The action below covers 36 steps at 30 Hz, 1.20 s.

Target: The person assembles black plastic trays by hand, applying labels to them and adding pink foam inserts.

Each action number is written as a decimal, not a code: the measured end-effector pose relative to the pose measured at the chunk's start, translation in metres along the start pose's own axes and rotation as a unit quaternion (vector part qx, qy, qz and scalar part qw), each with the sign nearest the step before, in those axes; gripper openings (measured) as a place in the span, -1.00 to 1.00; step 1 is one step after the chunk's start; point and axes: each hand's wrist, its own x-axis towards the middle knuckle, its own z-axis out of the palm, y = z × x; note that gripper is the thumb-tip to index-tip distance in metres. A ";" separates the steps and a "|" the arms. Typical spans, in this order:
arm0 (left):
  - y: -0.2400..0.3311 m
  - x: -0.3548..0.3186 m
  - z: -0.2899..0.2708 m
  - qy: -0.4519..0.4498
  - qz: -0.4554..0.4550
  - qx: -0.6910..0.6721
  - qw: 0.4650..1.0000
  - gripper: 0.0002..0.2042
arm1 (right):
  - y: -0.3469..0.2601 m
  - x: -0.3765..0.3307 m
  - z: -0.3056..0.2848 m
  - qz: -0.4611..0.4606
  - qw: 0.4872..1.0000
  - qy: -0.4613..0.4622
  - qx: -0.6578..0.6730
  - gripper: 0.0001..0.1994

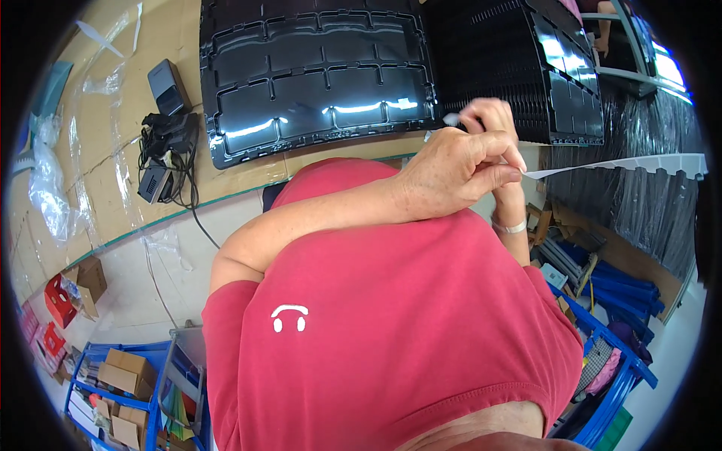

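My left hand [459, 169] reaches across my chest to the right, its thumb and fingers pinched on the narrow end of a white strip [624, 165]. The strip runs out to the right and has a toothed or notched edge at its wide end. Behind the left hand, my right hand [490, 116] is raised with curled fingers, blurred and partly covered. A small pale bit shows by its fingertips, too unclear to name. In front of me a black plastic tray [316, 86] with moulded compartments lies on the brown-covered table [169, 203].
A tall stack of black trays [492, 68] stands at the right. To the left are a dark box-shaped device [169, 86] and tangled black cables with an adapter [167, 154]. Clear plastic wrap [56, 188] lies at far left. Blue racks with cardboard boxes [126, 372] stand behind me.
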 end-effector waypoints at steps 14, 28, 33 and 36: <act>-0.010 0.016 0.004 0.123 -0.037 -0.001 0.992 -0.92 | -0.053 -0.032 -0.044 0.263 0.894 0.305 0.198 -0.76; 0.004 0.011 -0.013 0.143 0.000 0.085 0.986 -0.91 | -0.085 -0.005 -0.029 -0.133 0.924 0.342 -0.110 -0.82; 0.005 0.003 -0.022 0.165 -0.011 0.028 0.986 -0.93 | -0.095 0.013 -0.017 -0.032 0.851 0.480 0.209 -0.87; 0.016 -0.006 -0.029 0.058 0.103 0.048 0.992 -0.92 | -0.052 0.022 -0.011 0.201 0.811 0.313 0.452 -0.91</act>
